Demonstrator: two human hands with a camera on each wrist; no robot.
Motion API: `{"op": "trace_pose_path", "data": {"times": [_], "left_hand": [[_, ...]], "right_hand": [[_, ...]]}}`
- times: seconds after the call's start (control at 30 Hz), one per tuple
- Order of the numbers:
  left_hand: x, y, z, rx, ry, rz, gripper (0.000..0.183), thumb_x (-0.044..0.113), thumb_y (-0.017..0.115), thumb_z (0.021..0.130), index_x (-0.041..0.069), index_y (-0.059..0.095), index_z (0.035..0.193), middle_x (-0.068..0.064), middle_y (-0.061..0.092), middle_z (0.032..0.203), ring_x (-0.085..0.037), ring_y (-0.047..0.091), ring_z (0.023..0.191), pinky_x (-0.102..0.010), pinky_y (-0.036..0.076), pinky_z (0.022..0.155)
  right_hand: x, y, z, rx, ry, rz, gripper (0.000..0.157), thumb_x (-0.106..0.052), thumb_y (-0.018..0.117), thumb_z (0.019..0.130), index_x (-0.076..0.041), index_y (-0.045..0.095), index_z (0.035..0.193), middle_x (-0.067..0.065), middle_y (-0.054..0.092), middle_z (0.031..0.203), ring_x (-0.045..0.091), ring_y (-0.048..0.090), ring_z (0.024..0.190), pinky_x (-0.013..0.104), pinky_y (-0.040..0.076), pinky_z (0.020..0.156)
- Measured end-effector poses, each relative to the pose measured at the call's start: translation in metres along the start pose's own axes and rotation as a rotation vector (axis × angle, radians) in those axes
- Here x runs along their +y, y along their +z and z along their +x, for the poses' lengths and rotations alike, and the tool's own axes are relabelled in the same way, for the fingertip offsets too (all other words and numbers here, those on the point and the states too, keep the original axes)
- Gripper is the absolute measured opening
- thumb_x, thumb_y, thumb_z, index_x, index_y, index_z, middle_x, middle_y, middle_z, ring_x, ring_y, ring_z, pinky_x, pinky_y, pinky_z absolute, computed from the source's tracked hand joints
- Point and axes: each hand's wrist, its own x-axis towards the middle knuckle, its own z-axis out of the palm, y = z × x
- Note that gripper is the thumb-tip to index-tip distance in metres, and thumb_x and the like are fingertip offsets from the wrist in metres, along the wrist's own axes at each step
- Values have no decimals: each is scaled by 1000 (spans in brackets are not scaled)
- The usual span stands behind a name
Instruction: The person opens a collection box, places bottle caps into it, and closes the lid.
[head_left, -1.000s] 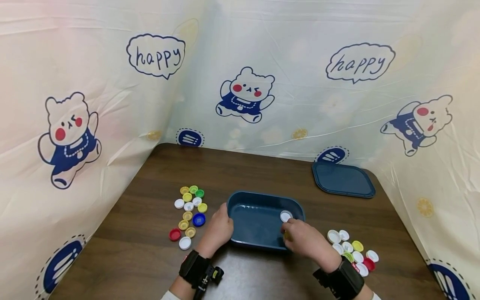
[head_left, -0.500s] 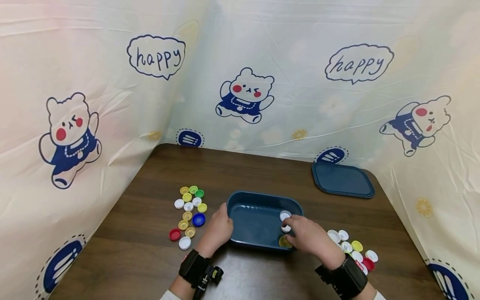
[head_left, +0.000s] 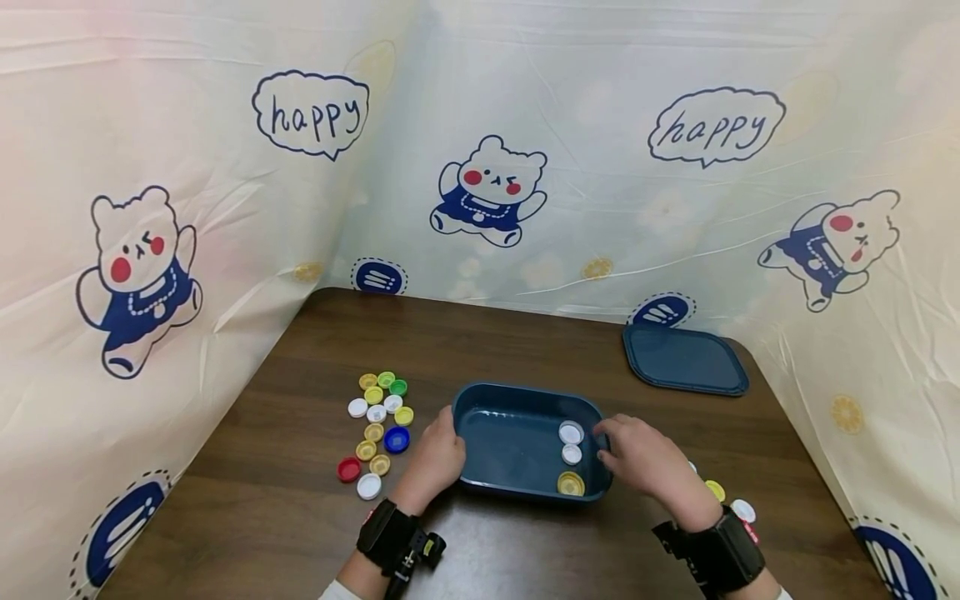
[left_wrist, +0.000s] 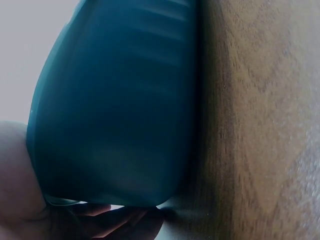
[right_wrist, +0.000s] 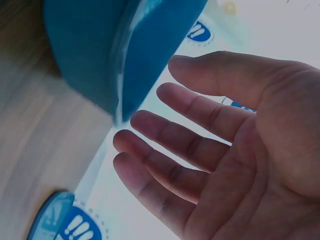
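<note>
A dark blue plastic box (head_left: pixel 510 442) stands on the table in the head view. Along its right side lie a larger white bottle cap (head_left: pixel 571 432), a smaller white cap (head_left: pixel 572 454) and a yellow cap (head_left: pixel 571 483). My left hand (head_left: pixel 438 452) grips the box's left end; in the left wrist view its fingers (left_wrist: pixel 120 222) curl around the far corner. Over the right rim hovers my right hand (head_left: pixel 637 454), holding nothing. Its fingers (right_wrist: pixel 175 135) are relaxed and apart beside the box's wall (right_wrist: pixel 85 50) in the right wrist view.
Left of the box lie loose caps, among them a blue cap (head_left: pixel 397 439) and a red cap (head_left: pixel 348 469). More caps, such as a white one (head_left: pixel 743 511), lie partly hidden behind the right forearm. A dark blue lid (head_left: pixel 686 359) rests at the back right.
My right hand has let go of the yellow cap inside the box and moved right to the rim. Both smaller caps there are now uncovered. The left hand stays put.
</note>
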Motion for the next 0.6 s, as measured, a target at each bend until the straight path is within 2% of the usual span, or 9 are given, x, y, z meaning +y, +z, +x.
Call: {"op": "trace_pose_path", "data": {"times": [0.23,0.6], "left_hand": [[1,0,-1,-2,-6,5,42,2,46,102,-7,39,143,-26,55,137,-39,56,126,-59,50,99],[2,1,-1,-3,-19,-11,43,2,46,102,-7,39,144,-26,53,139,-40,55,126,-60,48,100]], "right_hand": [[25,-1,-4,-1,72,21,27,-13,73,90,-5,70,116,13,68,119,36,64,113,54,53,91],[62,11,-8,-75,135,23,26,-11,70,92,-1,68,116,23,65,120,44,60,114,57,51,91]]}}
